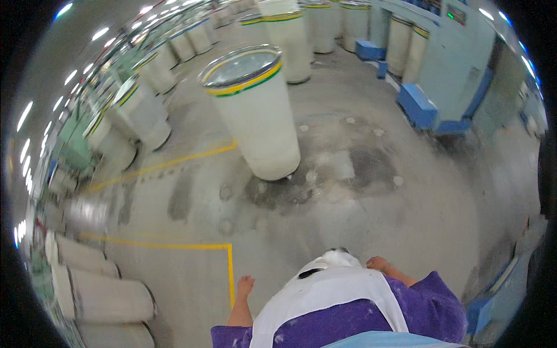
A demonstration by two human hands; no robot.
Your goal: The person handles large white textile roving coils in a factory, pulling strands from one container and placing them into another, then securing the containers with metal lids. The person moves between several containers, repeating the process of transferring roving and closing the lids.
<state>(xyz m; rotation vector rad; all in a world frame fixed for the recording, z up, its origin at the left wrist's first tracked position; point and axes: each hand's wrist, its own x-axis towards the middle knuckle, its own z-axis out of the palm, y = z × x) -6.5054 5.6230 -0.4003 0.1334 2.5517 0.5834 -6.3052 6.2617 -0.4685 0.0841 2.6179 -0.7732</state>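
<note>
My left hand hangs out beside my body, its fingers loosely curled with nothing visible in them. On the other side, my right hand is also curled, and no object shows in it. Neither hand touches anything. The closest thing ahead is a tall white cylindrical can standing on the floor, well beyond my reach. It has a metal rim and a yellow and green band at the top. Its upper opening looks greyish inside. I wear a white apron over purple sleeves.
More white cans stand in rows at the left and far side. Others are at the near left. A pale blue-green machine with blue boxes at its base stands right. Yellow lines mark the stained grey floor.
</note>
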